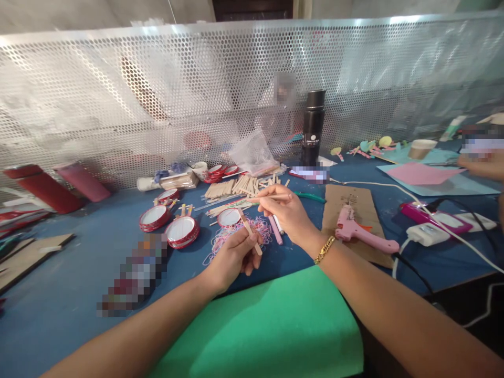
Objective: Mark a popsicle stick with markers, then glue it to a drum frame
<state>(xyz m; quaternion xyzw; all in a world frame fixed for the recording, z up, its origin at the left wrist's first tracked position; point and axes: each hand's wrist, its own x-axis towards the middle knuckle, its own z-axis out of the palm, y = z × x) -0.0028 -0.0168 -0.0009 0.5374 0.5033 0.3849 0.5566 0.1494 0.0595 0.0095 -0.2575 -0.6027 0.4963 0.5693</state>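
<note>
My left hand is closed on a flat wooden craft stick, pinched by thumb and fingers and tilted upward. Just beyond it, my right hand grips a thin, light wooden stick that lies nearly level; its exact kind is hard to make out. Below both hands spreads a tangle of pink and purple loops. A small red-rimmed drum sits at the far side of this tangle. Behind the hands lies a heap of craft sticks. A purple marker-like tube rests beside my right wrist.
Red-rimmed drums stand to the left. At right, a pink glue gun rests on cardboard, near a power strip and cables. A black bottle stands by the perforated metal screen. Another person's hand shows far right.
</note>
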